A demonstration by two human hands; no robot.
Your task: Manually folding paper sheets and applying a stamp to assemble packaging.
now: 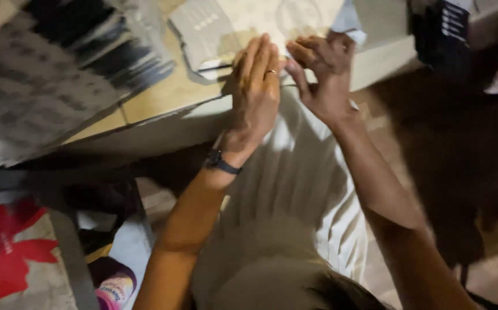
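- Head view: table edge [163,123] runs diagonally from lower left up to upper right; grey patterned cloth [36,80] fills upper left; dark floor w/ open room at right.
- Left hand [256,86], centre top: fingers straight, flat, together, ring + wrist band on; fingertips touch the pale folded cloth [226,28] on the table.
- Right hand [323,72] just beside it: fingers curled, pinching at cloth's near edge; can't tell if it grips, blurred.
- Cloth lies above both hands, top centre; white garment [295,189] hangs below them.
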